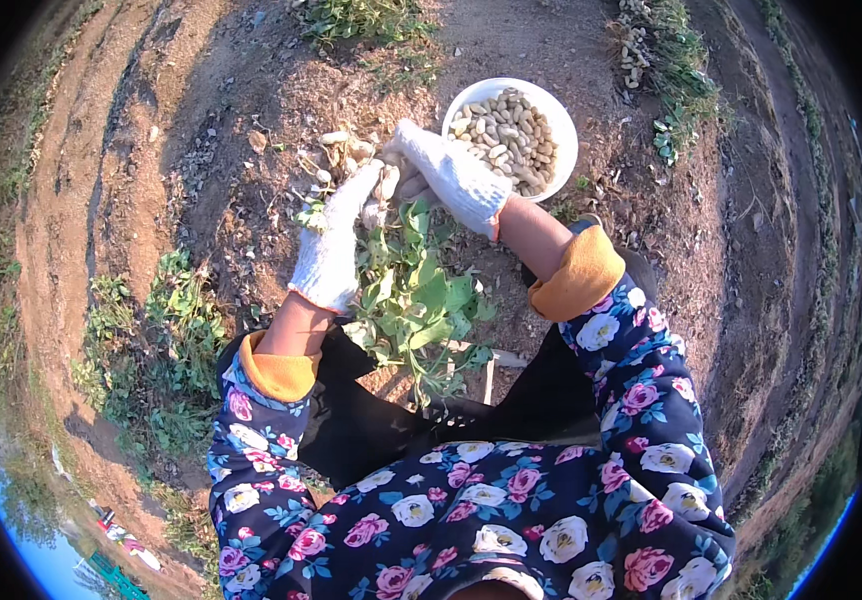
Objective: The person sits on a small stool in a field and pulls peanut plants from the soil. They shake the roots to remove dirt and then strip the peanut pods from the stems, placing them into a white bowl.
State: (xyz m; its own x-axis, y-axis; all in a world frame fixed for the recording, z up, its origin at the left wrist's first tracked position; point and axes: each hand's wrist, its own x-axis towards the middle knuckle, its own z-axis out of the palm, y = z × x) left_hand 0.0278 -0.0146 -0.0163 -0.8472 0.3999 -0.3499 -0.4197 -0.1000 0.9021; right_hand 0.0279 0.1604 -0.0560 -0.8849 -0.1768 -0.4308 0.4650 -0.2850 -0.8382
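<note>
A peanut plant lies between my forearms, its green leaves toward my lap and its roots pointing away from me. My left hand, in a white knit glove, is closed around the root end. Pale peanut pods hang in a cluster beyond its fingers. My right hand, gloved the same way, reaches in from the right with its fingers bent onto the pods beside the left fingertips. The exact pod in its fingers is hidden. Just beyond the right hand stands a white bucket holding many loose peanuts.
Bare brown soil with dry bits surrounds me. Pulled plants lie to my left, and more greenery lies ahead. Another pile of plants with pods sits at the far right. Furrows run along both sides.
</note>
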